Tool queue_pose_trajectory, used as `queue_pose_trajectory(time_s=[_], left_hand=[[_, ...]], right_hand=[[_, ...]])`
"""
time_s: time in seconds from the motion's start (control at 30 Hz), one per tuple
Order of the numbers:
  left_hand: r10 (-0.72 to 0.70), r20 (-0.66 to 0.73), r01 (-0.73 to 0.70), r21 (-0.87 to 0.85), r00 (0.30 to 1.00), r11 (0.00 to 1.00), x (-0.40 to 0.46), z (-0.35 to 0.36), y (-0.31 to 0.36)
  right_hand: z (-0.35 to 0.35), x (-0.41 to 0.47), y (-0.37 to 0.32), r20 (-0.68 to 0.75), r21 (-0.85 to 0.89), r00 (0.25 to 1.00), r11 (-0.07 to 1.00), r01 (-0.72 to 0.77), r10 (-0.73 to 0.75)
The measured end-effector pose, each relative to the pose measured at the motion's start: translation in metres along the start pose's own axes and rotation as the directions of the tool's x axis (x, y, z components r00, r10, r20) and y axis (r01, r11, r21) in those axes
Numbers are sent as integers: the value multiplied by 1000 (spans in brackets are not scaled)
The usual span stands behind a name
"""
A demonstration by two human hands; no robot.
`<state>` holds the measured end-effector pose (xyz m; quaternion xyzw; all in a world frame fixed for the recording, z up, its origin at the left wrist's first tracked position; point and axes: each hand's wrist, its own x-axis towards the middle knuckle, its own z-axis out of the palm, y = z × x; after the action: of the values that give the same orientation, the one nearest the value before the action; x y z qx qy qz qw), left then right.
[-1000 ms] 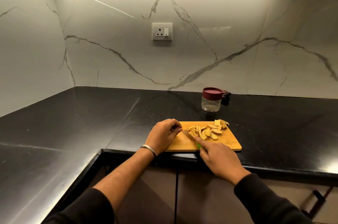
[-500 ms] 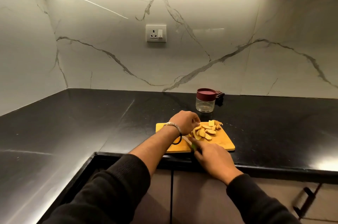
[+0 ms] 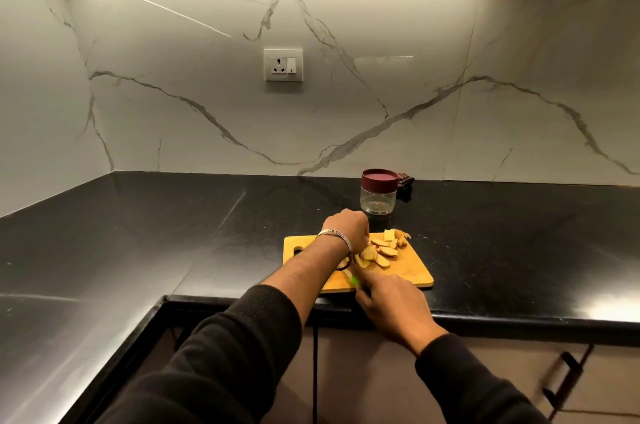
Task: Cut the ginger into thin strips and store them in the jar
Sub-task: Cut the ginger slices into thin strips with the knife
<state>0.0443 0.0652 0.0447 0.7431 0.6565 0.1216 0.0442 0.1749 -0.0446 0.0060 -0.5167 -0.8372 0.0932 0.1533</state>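
Observation:
Several ginger slices [image 3: 381,250] lie on a wooden cutting board [image 3: 408,271] near the counter's front edge. My left hand [image 3: 346,229], with a metal bangle on the wrist, reaches over the board with fingers curled down at the slices; its fingertips are hidden. My right hand [image 3: 391,302] grips a knife with a green handle [image 3: 354,280]; most of the blade is hidden under my left wrist. A clear jar [image 3: 378,191] with a maroon lid stands behind the board.
The black counter [image 3: 173,233] runs in an L along the marble walls. A small dark object [image 3: 405,181] lies behind the jar. A wall socket [image 3: 283,64] sits above. Cabinet doors with a handle [image 3: 564,375] are below the counter.
My left hand moved from the board's left side forward and right over the ginger slices. The view shifted slightly; my right hand stays at the board's front with the knife.

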Motion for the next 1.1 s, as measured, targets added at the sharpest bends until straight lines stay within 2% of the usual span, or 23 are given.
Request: queue_pose_trajectory(time_s=[0.13,0.27,0.4,0.53,0.7,0.83,0.93,1.1], left_hand=[[-11,-86,-4,-173,996,985,-3,0,-8],[-101,-220,4,-400,970,917,-17,-6,-20],[-160,-243,6,-534,957,846,-43,-11,-37],[-178,-236,32,-518,955,855,-72,-5,-60],[-164,-221,56,-428,961,902,-93,2,-80],[-132,-268,41,-322,954,946,-101,7,-83],[-75,-328,-17,-270,942,963,-104,11,-84],[140,-367,-214,-169,920,962,-109,11,-93]], right_hand=[[-1,0,0,3,-29,1000,1000,-5,5],[-3,-2,-1,-9,-43,1000,999,15,-15],[-6,-2,-2,-2,-49,1000,999,13,-13],[-7,-2,-3,7,-51,1000,999,3,-3],[-5,-1,-4,5,-25,1000,999,-20,20],[-5,-3,-5,-3,-17,1000,1000,-24,24],[-7,-3,-7,-2,-16,999,999,-32,32],[-6,-7,-10,-14,-24,999,999,-30,29]])
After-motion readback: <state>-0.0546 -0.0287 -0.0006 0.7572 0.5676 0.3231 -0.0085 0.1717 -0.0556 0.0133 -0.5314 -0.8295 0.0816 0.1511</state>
